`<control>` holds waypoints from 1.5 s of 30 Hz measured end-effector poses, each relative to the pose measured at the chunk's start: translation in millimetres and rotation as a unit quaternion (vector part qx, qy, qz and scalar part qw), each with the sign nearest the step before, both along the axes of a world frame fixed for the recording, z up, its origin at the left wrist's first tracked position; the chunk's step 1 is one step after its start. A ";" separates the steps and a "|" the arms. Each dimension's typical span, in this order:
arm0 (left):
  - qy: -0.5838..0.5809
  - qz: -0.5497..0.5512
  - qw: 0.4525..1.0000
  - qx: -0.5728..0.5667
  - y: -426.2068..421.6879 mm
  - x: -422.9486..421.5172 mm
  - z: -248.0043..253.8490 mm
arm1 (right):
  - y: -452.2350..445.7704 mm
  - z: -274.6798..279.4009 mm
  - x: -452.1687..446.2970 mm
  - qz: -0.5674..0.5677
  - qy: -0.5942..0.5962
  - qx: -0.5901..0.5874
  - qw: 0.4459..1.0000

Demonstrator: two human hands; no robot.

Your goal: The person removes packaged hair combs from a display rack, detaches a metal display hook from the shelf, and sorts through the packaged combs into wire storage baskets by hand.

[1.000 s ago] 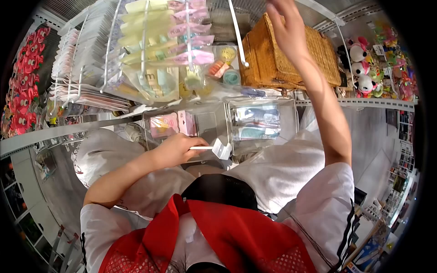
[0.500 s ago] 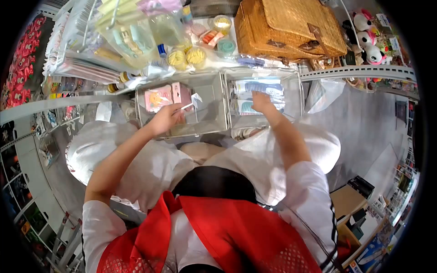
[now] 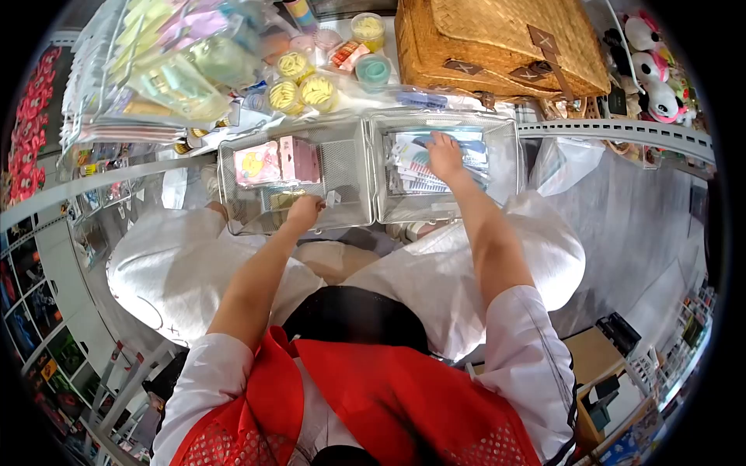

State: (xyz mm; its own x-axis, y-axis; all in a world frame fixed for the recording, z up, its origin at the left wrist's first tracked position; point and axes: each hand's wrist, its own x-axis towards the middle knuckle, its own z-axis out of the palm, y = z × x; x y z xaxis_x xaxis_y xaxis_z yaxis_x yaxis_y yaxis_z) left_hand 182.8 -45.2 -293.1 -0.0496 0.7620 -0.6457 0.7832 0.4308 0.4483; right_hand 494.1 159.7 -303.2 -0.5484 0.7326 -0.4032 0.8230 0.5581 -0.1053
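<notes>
Left hand (image 3: pixel 306 211) pinches small white tag (image 3: pixel 333 198); right hand (image 3: pixel 445 158), finger grip unclear, apparently arranges flat blue-white packets (image 3: pixel 409 165), needing light touch, near silver mesh basket's (image 3: pixel 408 210) back edge.

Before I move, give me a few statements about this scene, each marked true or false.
1. The right hand is at the flat packets in the right basket. True.
2. The pink boxes lie in the right basket. False: they lie in the left basket.
3. A white tag shows by the fingertips of the left hand. True.
4. The left hand rests on the woven case. False: it is at the near side of the left basket.
5. The woven case stands beyond the right basket. True.
</notes>
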 end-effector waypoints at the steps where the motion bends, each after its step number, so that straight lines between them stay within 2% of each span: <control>1: 0.017 -0.007 1.000 -0.007 1.1 3.5 1.2 | 4.3 -1.6 1.0 -0.015 0.012 0.017 1.000; 2: 0.032 -0.025 0.999 -0.032 2.6 6.7 1.1 | 8.3 -2.7 1.8 -0.030 0.023 0.035 0.999; 5: -0.010 0.010 0.999 0.050 -10.1 6.4 -18.2 | 14.1 -0.4 0.9 -0.069 0.032 -0.034 0.997; 8: -0.039 -0.005 0.997 0.069 -6.8 6.0 2.7 | 15.3 -5.8 0.4 -0.094 0.061 -0.081 0.990; 11: -0.041 -0.051 0.997 0.032 -5.1 -5.3 6.5 | 14.3 -2.9 -1.6 -0.065 -0.020 -0.132 0.989; 12: -0.051 -0.042 0.998 0.025 -4.6 -7.7 9.9 | 10.2 -1.1 0.4 -0.003 -0.065 -0.165 0.984; 15: -0.073 -0.025 0.997 0.023 -3.7 -18.8 18.5 | 2.9 5.3 -5.9 0.085 -0.105 -0.191 0.972; 16: -0.077 -0.026 0.996 0.034 -4.6 -22.5 20.2 | -1.9 3.5 -3.4 0.073 -0.071 -0.171 0.980; 19: -0.103 -0.020 0.992 0.076 -7.3 -27.9 28.9 | 6.7 4.2 -2.7 0.033 -0.075 -0.330 0.940; 22: -0.112 -0.030 0.992 0.054 -10.0 -26.1 45.0 | -1.5 9.6 -3.0 0.088 -0.052 -0.263 0.959; 23: -0.110 -0.038 0.992 0.039 -6.8 -26.1 51.3 | -5.9 5.4 -4.4 0.094 -0.078 -0.235 0.964; 24: -0.102 -0.077 0.990 0.056 -3.6 -25.7 59.3 | -12.2 -3.7 -6.4 0.101 -0.104 -0.206 0.968; 26: -0.080 -0.150 0.982 0.087 -0.8 -29.5 77.2 | -17.0 19.0 -21.1 0.081 -0.144 -0.174 0.971; 29: -0.095 -0.121 0.982 0.114 2.2 -41.5 94.4 | -17.3 33.1 -18.6 0.061 -0.074 -0.153 0.984; 30: -0.105 -0.140 0.969 0.172 4.2 -47.5 93.1 | -17.8 38.9 -18.8 0.041 -0.063 -0.148 0.986; 32: -0.073 -0.123 0.977 0.158 4.2 -58.4 94.0 | -16.3 49.1 -16.6 -0.002 -0.041 -0.137 0.990; 35: -0.060 -0.106 0.980 0.158 15.1 -60.0 105.3 | -4.5 47.6 1.3 0.001 0.091 -0.032 0.995; 38: -0.103 -0.103 0.974 0.175 35.5 -48.3 118.1 | 12.4 102.5 -12.5 -0.085 0.128 -0.023 0.988; 41: -0.179 -0.084 0.954 0.227 54.1 -19.3 115.5 | 31.3 155.2 -7.3 -0.106 0.324 -0.144 0.929; 42: -0.185 -0.089 0.958 0.199 60.3 -9.9 122.4 | 31.5 173.3 -9.3 -0.111 0.361 -0.154 0.913; 45: -0.177 -0.051 0.931 0.315 68.5 23.9 138.0 | 8.9 224.7 -26.0 -0.153 0.458 -0.203 0.852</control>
